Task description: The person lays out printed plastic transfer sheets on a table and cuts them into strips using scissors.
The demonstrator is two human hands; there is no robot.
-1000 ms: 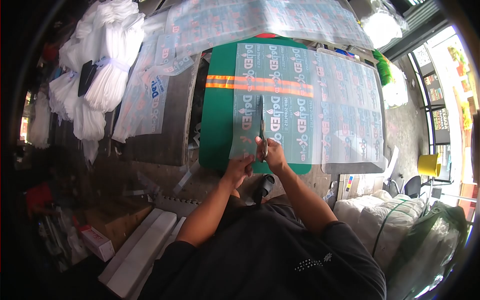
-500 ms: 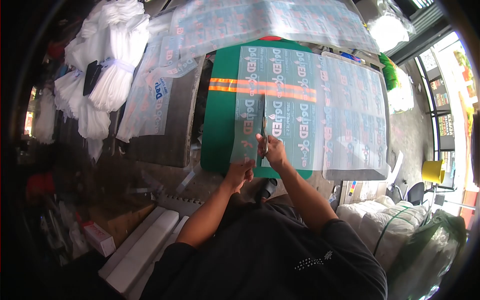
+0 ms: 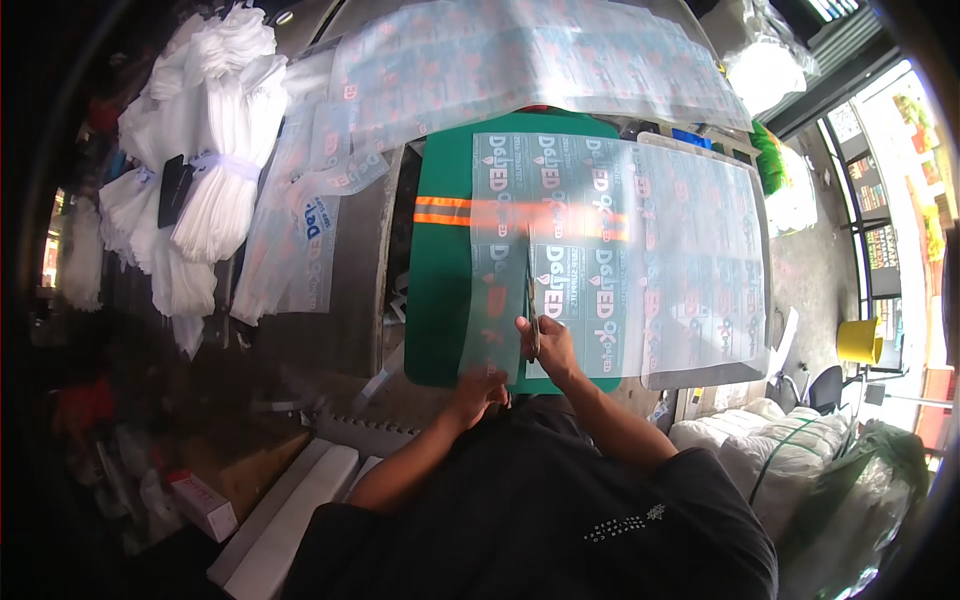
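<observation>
My right hand [image 3: 550,346] is closed round the handles of a pair of scissors [image 3: 533,312]. The blades point away from me and lie in a cut running up a translucent printed plastic sheet [image 3: 605,345]. My left hand [image 3: 481,396] pinches the near edge of the narrow strip [image 3: 492,335] left of the cut; its fingertips are partly hidden. Beneath the sheet is a green board [image 3: 437,300] with an orange and grey reflective band [image 3: 440,211] across it. Rightward, the sheet extends over a second, grey surface.
More printed sheeting [image 3: 430,70] covers the far side. At left hang bundled white bags [image 3: 225,190], beside a dark tabletop [image 3: 355,270]. White wrapped sacks [image 3: 745,440] stand at lower right, a yellow bucket [image 3: 859,341] farther off. Long white boxes [image 3: 285,510] lie at lower left.
The camera has tilted up, so the board, sheet and both hands appear lower in view. The scissors stay in the cut, and both hands keep nearly the same place relative to the sheet.
</observation>
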